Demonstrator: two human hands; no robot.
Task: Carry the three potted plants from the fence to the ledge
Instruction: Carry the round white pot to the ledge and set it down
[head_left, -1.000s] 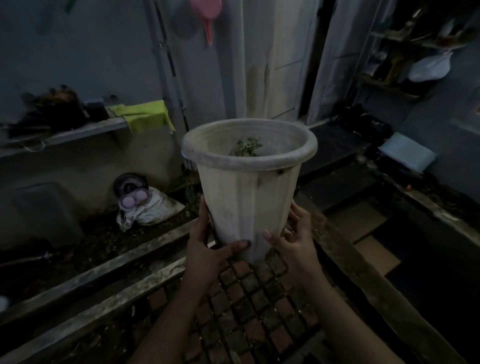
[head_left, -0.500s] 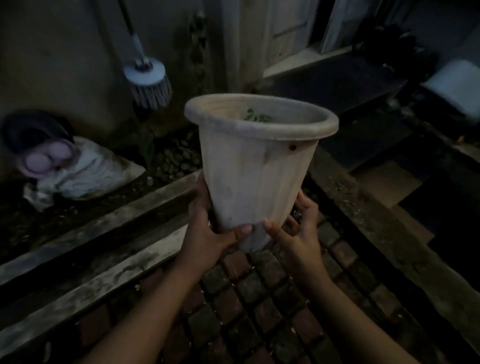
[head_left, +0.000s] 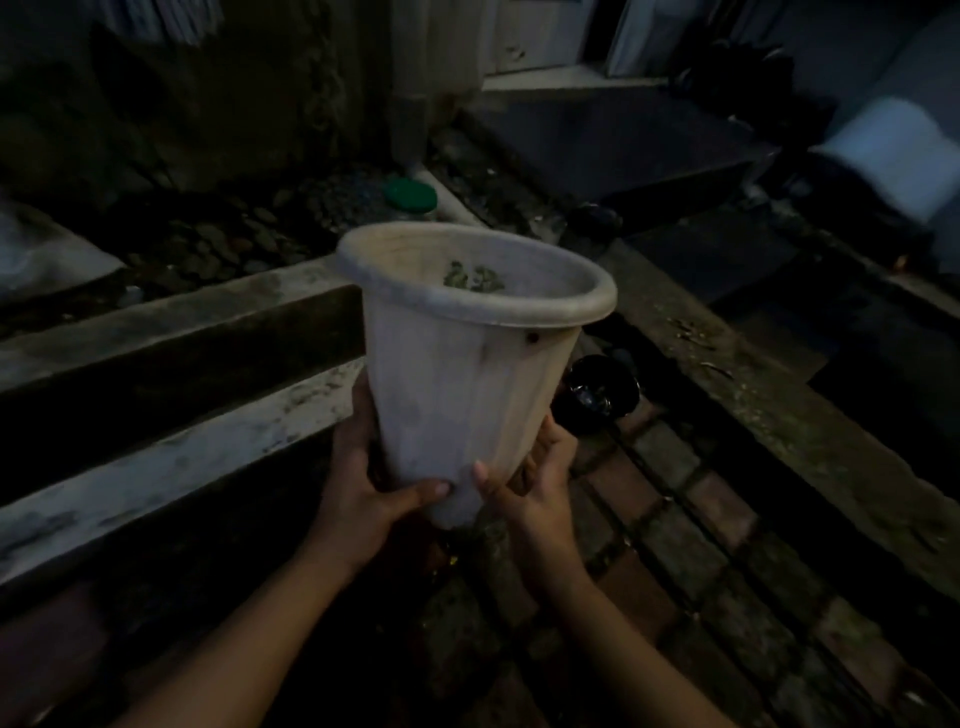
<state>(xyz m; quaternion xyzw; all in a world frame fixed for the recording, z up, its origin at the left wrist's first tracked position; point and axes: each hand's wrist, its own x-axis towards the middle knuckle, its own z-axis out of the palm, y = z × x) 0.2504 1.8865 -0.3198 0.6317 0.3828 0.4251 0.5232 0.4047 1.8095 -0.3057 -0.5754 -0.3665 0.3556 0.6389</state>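
A tall white plastic pot (head_left: 462, 374) with a rolled rim is held up in the middle of the view, tilted slightly away from me. A small green plant (head_left: 470, 278) shows just inside its rim. My left hand (head_left: 363, 483) grips the pot's lower left side, thumb across the front. On the lower right side my right hand (head_left: 540, 488) wraps the base. The pot hangs in the air above the brick paving (head_left: 675, 519), close to a pale concrete ledge (head_left: 171, 457) on the left. No other potted plant is in view.
A second concrete curb (head_left: 753, 395) runs diagonally on the right. A dark round object (head_left: 597, 400) lies on the bricks just behind the pot. A green-lidded jar (head_left: 410, 200) stands among pebbles farther back. A dark step (head_left: 623, 140) lies at the top right.
My view has tipped further down and moved forward. The pot, still in both hands, sits lower in the frame and nearer the ledge corner. The brush and white sack have left the view.
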